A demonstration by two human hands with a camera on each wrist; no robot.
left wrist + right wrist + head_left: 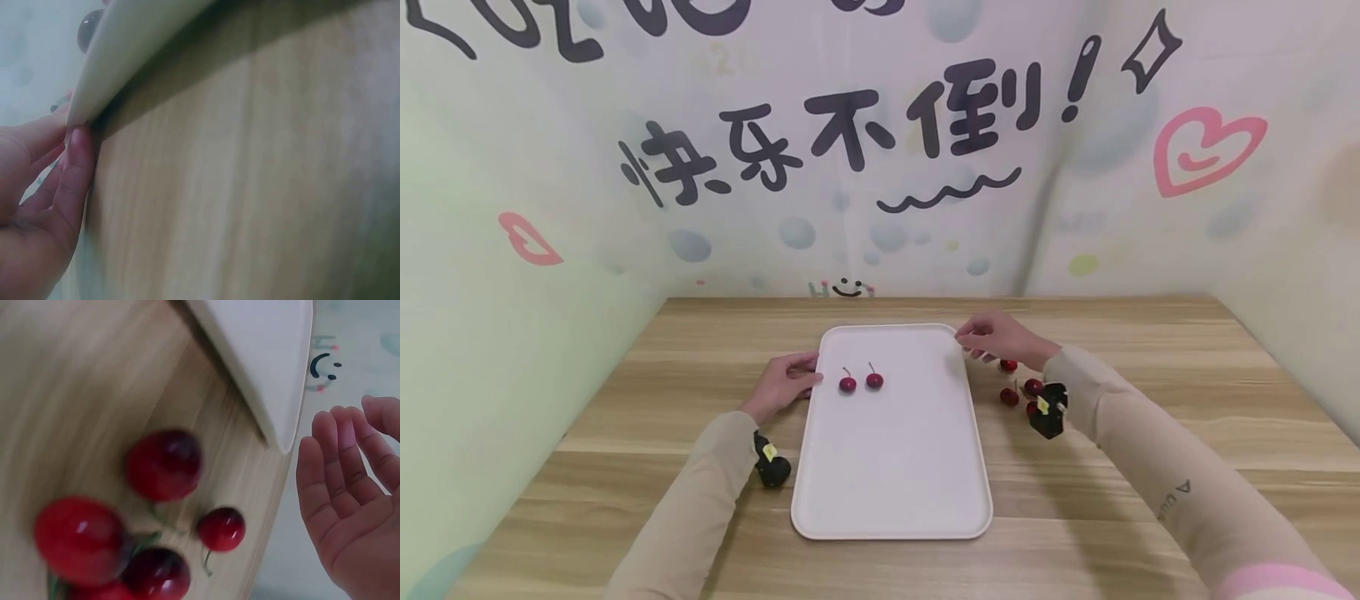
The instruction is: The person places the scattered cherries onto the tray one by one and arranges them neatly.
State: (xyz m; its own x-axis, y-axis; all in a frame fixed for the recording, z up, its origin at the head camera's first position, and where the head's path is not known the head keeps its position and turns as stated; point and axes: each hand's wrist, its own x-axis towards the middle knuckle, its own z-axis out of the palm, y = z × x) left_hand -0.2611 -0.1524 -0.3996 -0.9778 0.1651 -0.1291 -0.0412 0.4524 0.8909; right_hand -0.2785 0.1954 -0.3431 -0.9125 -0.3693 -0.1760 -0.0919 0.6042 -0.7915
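Beige sleeves (688, 500) flank a white rectangular tray (891, 467).
Left hand (778, 387) pinches its left edge; right hand (1002, 339), loose-fingered and empty, is beside its far-right corner; two round red cherries (875, 381) lie on it, more rightward.

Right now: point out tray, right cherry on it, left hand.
Tray (891, 467), head view: bare lower floor.
Right cherry (875, 382), head view: middle of the fruit.
Left hand (780, 386), head view: middle of the hand.
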